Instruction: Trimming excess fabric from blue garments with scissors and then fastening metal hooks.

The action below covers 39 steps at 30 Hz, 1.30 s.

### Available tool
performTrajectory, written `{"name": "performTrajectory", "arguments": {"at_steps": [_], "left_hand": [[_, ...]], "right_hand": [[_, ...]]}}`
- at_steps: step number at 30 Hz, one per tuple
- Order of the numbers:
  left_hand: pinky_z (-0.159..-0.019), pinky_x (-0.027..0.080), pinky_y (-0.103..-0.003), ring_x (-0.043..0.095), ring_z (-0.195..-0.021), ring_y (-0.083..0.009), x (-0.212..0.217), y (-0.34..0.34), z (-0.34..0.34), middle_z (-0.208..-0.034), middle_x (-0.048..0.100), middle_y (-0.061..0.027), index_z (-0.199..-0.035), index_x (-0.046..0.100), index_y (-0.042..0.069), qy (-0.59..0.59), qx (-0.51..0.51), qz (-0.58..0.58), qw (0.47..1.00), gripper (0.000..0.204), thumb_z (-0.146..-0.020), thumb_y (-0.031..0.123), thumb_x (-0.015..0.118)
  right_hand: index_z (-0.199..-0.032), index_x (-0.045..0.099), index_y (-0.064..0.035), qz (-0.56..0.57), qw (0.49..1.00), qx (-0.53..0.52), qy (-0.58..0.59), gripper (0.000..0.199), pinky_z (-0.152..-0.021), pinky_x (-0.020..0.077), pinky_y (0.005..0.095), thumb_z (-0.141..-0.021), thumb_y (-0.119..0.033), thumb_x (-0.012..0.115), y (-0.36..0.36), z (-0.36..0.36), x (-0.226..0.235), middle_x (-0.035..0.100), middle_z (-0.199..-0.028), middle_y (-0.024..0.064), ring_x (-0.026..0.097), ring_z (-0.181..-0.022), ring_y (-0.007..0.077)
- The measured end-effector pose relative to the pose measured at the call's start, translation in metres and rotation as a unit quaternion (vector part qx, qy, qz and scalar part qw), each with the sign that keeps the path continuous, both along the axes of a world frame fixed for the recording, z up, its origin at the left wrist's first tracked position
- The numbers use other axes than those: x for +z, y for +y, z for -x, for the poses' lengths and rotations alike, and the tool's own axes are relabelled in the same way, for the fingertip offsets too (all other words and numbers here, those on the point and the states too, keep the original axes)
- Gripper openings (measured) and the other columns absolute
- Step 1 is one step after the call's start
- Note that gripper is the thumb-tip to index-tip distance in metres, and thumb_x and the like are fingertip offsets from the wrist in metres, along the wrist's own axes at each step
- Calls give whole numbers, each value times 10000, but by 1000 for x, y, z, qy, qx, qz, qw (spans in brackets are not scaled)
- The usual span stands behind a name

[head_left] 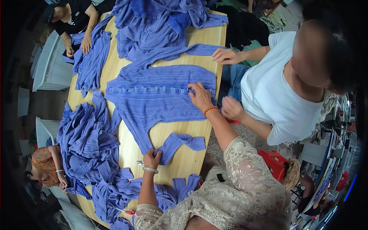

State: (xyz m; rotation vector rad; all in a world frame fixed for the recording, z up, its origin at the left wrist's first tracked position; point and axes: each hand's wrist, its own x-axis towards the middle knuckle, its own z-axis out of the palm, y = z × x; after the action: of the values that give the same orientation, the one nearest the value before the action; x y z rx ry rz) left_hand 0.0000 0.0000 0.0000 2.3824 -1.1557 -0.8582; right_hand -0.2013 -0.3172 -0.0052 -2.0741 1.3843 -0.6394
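Head view, right hand (pixel 202 99) extended forward, fingers (pixel 194 86) bent over cardigan (pixel 165 103), grip unclear, left hand (pixel 152 159) pinching its sleeve (pixel 138 136)

On the table (pixel 128 147), at the middle: a cardigan (pixel 153 101), collar end (pixel 110 91) left, hem (pixel 213 80) by the right edge. Behind it, one heap of garments (pixel 149 34); left and nearer, a second heap (pixel 88 132) (scissors (pixel 129 212) at its near end). Over the button row (pixel 165 89) near the hem, the right hand (pixel 201 98); on the near sleeve (pixel 141 136), the left hand (pixel 151 159), snips (pixel 140 163) just left of it. Beyond the right edge, a co-worker (pixel 281 92); beyond the left edge, one person (pixel 78 19) farther back, another (pixel 48 165) nearer, a bin (pixel 53 67) between them.
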Motion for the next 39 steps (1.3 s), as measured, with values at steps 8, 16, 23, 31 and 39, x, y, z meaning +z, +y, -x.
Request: {"name": "performTrajectory", "arguments": {"at_steps": [8,16,23,31,39], "left_hand": [[-568,466,-409,604,-582,-325,2,-2,4,-642,615,-170,-760,632,21,7,0,15,1000,313,-799,313,740],[-562,459,-405,593,-574,-323,2,-1,2,-637,607,-170,-744,621,19,5,2,8,1000,320,-799,309,742],[-558,451,-408,578,-574,-340,-2,-1,-1,-641,597,-182,-736,610,9,10,2,17,1000,329,-800,302,745],[-562,456,-396,574,-568,-311,0,-1,2,-640,599,-175,-743,611,7,-4,-6,27,1000,323,-801,296,744],[-562,456,-402,587,-566,-291,-4,-2,4,-618,586,-166,-742,606,16,24,1,0,1000,316,-804,293,743]], "right_hand": [[-1028,614,-133,15,999,-41,-12,212,-696,507,453,-828,-97,676,8,1,-12,577,-978,104,622,-819,355],[-1079,546,-92,38,993,-46,-101,227,-739,503,461,-865,-110,622,39,0,-1,552,-994,140,597,-893,372],[-1078,595,-119,31,983,183,-11,333,-816,396,405,-823,-311,692,144,34,10,572,-979,90,553,-921,286],[-1085,605,-130,20,976,218,10,381,-839,376,383,-810,-373,709,168,79,11,566,-949,54,547,-915,231],[-961,639,-143,29,961,273,22,210,-841,380,380,-833,-306,672,164,85,-6,573,-859,38,557,-889,231]]}}
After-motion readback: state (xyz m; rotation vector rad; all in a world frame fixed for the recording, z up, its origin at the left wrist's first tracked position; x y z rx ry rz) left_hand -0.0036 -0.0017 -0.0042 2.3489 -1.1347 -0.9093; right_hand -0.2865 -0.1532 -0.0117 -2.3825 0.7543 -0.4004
